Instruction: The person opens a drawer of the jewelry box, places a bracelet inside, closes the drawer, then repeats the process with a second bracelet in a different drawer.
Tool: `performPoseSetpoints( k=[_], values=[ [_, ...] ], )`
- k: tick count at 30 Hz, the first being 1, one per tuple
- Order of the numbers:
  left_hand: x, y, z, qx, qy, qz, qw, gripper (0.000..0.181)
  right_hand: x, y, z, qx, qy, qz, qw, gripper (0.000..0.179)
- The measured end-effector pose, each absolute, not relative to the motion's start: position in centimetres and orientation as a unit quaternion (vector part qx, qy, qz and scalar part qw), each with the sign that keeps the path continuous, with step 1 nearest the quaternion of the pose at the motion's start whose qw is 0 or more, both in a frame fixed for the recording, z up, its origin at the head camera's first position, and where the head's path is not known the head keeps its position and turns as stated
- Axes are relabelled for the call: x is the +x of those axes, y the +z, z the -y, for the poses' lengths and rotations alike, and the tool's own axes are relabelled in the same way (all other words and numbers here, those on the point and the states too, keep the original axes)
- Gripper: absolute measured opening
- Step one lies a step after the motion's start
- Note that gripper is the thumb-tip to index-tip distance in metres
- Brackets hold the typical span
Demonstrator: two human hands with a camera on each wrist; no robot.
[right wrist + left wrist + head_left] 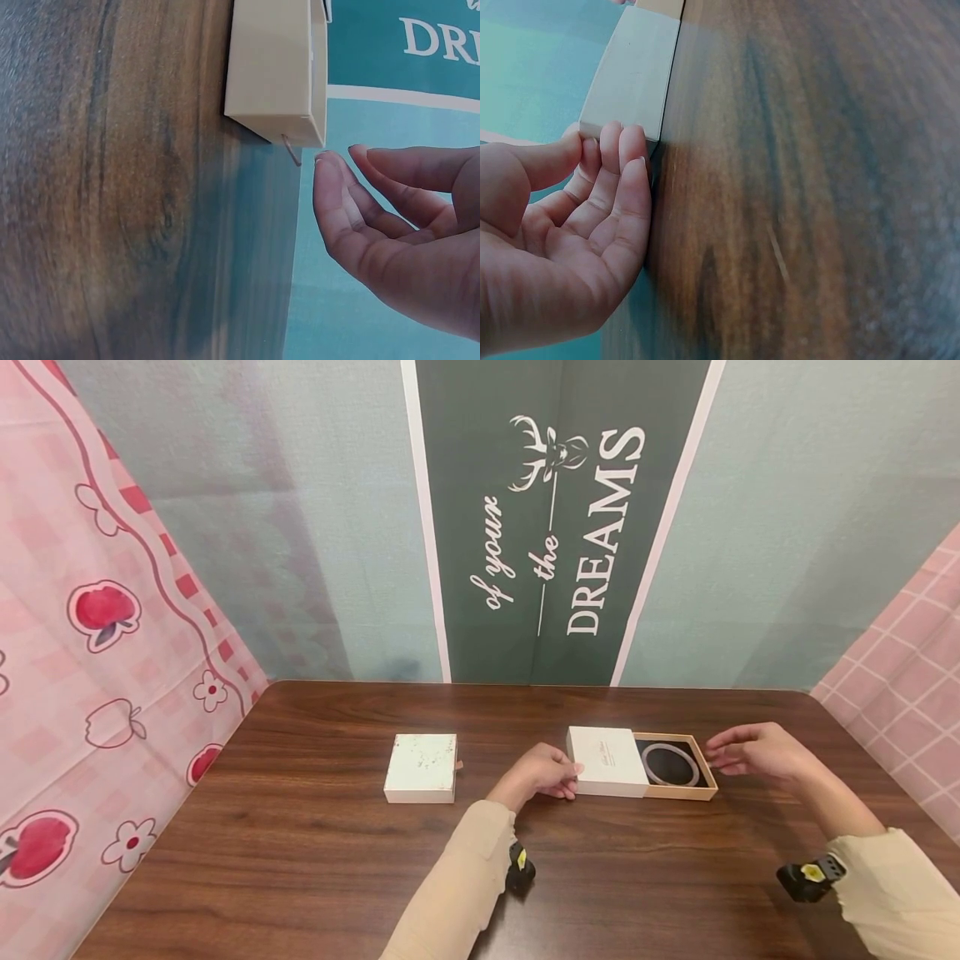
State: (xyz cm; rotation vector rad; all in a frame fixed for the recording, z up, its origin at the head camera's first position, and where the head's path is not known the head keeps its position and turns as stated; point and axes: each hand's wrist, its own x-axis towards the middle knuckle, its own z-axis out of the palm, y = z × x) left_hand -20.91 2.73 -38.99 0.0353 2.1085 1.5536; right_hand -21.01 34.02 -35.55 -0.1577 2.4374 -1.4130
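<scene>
A white drawer-style box stands toward the right of the table, its printed sleeve [606, 762] covering the left part. Pulled partway out to the right is the tan drawer [702, 793], where a greyish-pink bangle [648, 762] lies on a black insert. My left hand [542, 772] holds the sleeve's left end, thumb at the upper edge and fingers bent against the end face [592, 132]. Just off the drawer's right end is my right hand [765, 752], fingers loosely bent with nothing between them. A small ribbon tab [292, 151] sticks out of that end, near the fingertips.
A second white box [422, 767], closed and speckled on top, sits to the left with a small tab on its right side. The brown wooden table [300, 860] meets a printed curtain [525, 652] at its far edge. Pink cloths hang at both sides.
</scene>
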Motion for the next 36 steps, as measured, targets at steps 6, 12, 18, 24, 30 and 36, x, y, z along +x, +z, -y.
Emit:
performPoseSetpoints(
  k=[6,12,18,24,30,36],
  values=[
    [-20.9,-39.0,-2.7,0.014,0.572,-0.778,0.259,0.023,-21.0,-35.9,-34.2,-0.051,-0.495,-0.851,0.168,0.027],
    [-20.9,-38.9,-2.7,0.015,0.572,-0.777,0.260,0.024,-20.9,-36.0,-34.3,-0.049,-0.498,-0.848,0.176,0.027],
    [-20.9,-38.9,-2.7,0.013,0.570,-0.779,0.260,0.023,-20.9,-36.5,-34.6,-0.034,-0.507,-0.841,0.187,0.024],
    [-20.9,-38.8,-2.7,0.011,0.570,-0.779,0.260,0.023,-20.9,-37.1,-34.5,-0.036,-0.521,-0.831,0.190,0.025],
    [-21.0,-38.9,-2.7,0.012,0.571,-0.778,0.261,0.023,-20.9,-37.2,-34.2,-0.034,-0.524,-0.830,0.188,0.026],
    [-21.0,-38.9,-2.7,0.011,0.570,-0.779,0.261,0.023,-20.9,-37.4,-34.1,-0.033,-0.509,-0.842,0.179,0.025]
  ],
)
